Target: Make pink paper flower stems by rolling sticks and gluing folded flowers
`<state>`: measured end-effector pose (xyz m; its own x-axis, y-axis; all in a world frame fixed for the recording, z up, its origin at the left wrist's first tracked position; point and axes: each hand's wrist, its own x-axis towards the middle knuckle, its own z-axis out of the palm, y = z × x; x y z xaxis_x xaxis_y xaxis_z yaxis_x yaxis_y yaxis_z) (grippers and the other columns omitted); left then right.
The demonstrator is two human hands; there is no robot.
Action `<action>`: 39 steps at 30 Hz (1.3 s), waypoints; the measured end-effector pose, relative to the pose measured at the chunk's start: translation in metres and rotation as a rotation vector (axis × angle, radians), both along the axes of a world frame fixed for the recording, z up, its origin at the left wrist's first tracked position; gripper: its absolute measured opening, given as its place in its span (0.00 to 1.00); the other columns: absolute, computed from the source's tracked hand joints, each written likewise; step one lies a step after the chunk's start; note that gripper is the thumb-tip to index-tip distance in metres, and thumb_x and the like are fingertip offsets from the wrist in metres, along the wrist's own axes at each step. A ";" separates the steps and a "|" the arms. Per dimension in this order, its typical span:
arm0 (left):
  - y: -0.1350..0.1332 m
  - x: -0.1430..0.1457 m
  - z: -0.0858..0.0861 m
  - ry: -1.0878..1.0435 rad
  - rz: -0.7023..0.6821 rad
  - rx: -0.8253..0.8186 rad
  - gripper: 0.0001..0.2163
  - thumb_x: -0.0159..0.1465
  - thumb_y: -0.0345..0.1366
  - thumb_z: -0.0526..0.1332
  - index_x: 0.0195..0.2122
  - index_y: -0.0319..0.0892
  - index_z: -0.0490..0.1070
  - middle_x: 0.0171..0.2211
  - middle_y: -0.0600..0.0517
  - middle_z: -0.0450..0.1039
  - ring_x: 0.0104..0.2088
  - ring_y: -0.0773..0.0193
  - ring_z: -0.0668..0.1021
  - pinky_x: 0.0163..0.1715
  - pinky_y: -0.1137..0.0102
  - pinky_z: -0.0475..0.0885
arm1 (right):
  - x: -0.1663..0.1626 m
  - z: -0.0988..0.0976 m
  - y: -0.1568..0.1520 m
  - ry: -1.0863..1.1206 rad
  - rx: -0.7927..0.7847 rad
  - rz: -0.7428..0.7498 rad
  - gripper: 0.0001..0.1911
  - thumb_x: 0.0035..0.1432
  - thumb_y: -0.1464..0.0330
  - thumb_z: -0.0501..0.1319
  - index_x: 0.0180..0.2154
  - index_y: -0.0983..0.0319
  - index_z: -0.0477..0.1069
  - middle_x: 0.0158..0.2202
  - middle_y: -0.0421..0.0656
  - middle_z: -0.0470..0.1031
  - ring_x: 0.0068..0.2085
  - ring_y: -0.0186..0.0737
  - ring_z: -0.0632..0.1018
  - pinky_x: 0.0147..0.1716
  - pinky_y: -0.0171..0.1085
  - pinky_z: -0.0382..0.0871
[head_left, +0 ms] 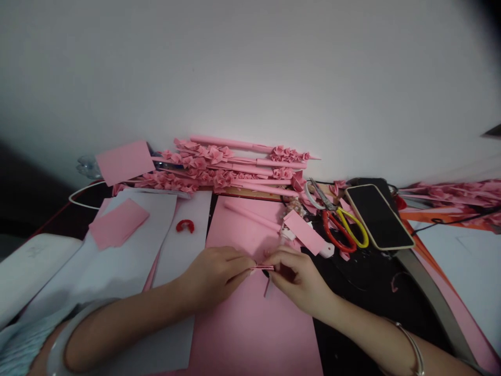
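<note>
Both hands meet over a large pink paper sheet (pixel 250 334) lying in front of me. My left hand (pixel 217 274) and my right hand (pixel 295 277) each pinch an end of a small folded pink paper strip (pixel 261 268), held flat between the fingertips just above the sheet. A short tail of the strip hangs down near my right thumb. Each wrist carries a bracelet.
Finished pink paper flower sticks (pixel 235 164) are piled along the wall. A rolled pink stick (pixel 250 215), pink cards (pixel 117 223), white sheets (pixel 129 250), a red clip (pixel 185 225), red and yellow scissors (pixel 344 227), and a phone (pixel 378 216) surround the hands.
</note>
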<state>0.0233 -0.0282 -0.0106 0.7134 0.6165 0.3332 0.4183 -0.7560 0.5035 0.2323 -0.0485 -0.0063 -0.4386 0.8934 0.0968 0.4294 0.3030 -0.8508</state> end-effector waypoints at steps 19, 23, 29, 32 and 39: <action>0.008 -0.003 0.009 0.086 0.037 -0.307 0.08 0.65 0.32 0.54 0.35 0.39 0.72 0.29 0.53 0.74 0.30 0.68 0.73 0.32 0.76 0.65 | -0.001 -0.002 0.002 0.025 -0.020 -0.072 0.05 0.54 0.76 0.56 0.30 0.62 0.69 0.28 0.42 0.70 0.30 0.37 0.71 0.28 0.34 0.63; 0.014 -0.006 0.007 0.069 0.000 -0.323 0.09 0.65 0.35 0.54 0.34 0.39 0.72 0.28 0.53 0.73 0.29 0.68 0.73 0.30 0.76 0.64 | 0.001 -0.002 0.001 0.033 0.001 -0.041 0.10 0.53 0.75 0.58 0.39 0.61 0.70 0.32 0.42 0.69 0.30 0.36 0.71 0.30 0.36 0.66; 0.016 -0.007 0.007 0.079 -0.033 -0.378 0.09 0.64 0.35 0.55 0.31 0.38 0.73 0.26 0.53 0.73 0.28 0.69 0.72 0.29 0.77 0.63 | 0.004 0.000 -0.001 0.032 0.085 0.041 0.21 0.51 0.78 0.59 0.47 0.58 0.68 0.44 0.45 0.68 0.43 0.40 0.71 0.43 0.39 0.67; 0.016 -0.007 0.009 0.080 -0.011 -0.420 0.08 0.63 0.34 0.56 0.32 0.39 0.74 0.26 0.53 0.74 0.27 0.69 0.73 0.28 0.77 0.63 | 0.002 0.001 -0.002 0.024 0.105 0.086 0.21 0.52 0.77 0.59 0.48 0.57 0.69 0.46 0.45 0.67 0.48 0.41 0.70 0.47 0.40 0.65; 0.017 -0.007 0.010 0.029 -0.003 -0.460 0.07 0.62 0.33 0.58 0.32 0.39 0.74 0.27 0.54 0.75 0.27 0.70 0.74 0.28 0.78 0.64 | 0.002 0.000 -0.002 0.025 0.115 0.119 0.24 0.52 0.79 0.59 0.50 0.53 0.68 0.47 0.45 0.65 0.50 0.41 0.68 0.49 0.41 0.64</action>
